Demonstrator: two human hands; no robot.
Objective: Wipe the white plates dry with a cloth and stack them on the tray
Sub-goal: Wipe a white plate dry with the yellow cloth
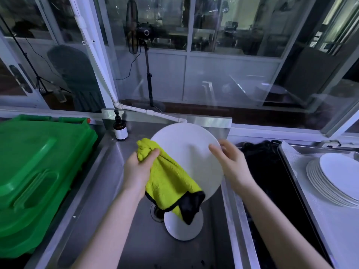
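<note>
The person is standing at a steel sink (101,191) set into the bench, holding a white plate (186,152) tilted up over the basin. The left hand (138,169) is gripping a bunched yellow-green cloth (169,181) with a black edge, pressing it against the plate's left side while the loose end is hanging down. The right hand (231,162) is holding the plate's right rim, thumb lying on the near face and fingers going behind. A second white plate (183,228) is lying in the bottom of the sink beside the drain (156,210), partly under the dangling cloth.

To the right, past a dark section I cannot make out, a tray (320,220) with a pale lining is carrying a stack of white plates (338,179), its top plate sitting slightly askew. On the left a green plastic bin lid (38,171) is filling that side. A brown pump bottle (120,129) is standing at the sink's far left corner. Beyond the bench, glass panes are running along the far wall, a white pipe (93,55) is slanting down to the sink, and a camera on a stand (145,33) is facing in from behind the glass.
</note>
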